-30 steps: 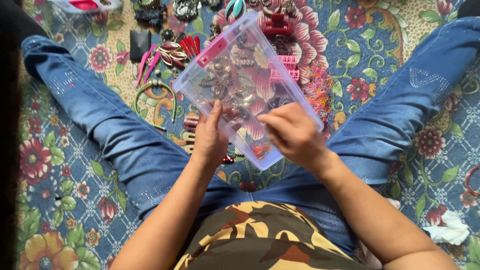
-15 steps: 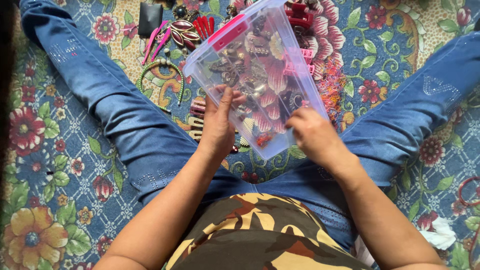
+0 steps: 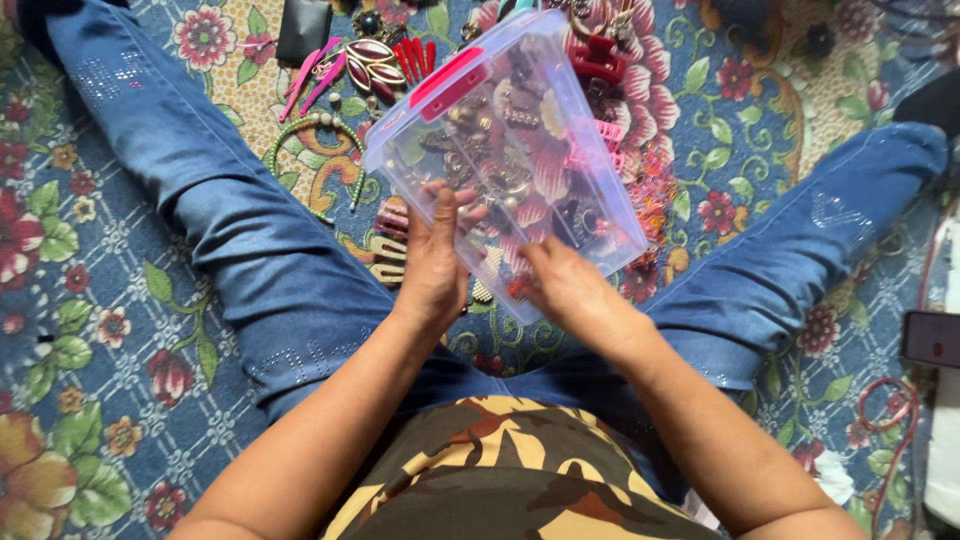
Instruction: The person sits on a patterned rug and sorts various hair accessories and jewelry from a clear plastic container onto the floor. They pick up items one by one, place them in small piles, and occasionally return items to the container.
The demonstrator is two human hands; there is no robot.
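A clear plastic box with a pink latch is being held up above the floor, between the person's spread legs, and it is tilting so that its far end is pointing away from the body. Inside it many small hair ornaments and pieces of jewellery are lying mixed together; they are too small to tell one by one. The left hand is gripping the near left side of the box, with the thumb lying on the top face and the other fingers hidden below. The right hand is closing on the near right corner of the box, its fingers curling under the edge.

Under and behind the box, more things are lying on the flowered carpet. A green beaded headband is lying just beside the left leg in blue jeans. Pink hair clips and red clips are lying near the far left corner of the box, and a dark red claw clip is showing at its far right side. A pile of small coloured elastic bands is lying to the right of the box. A dark phone is lying at the right edge, well apart from the hands.
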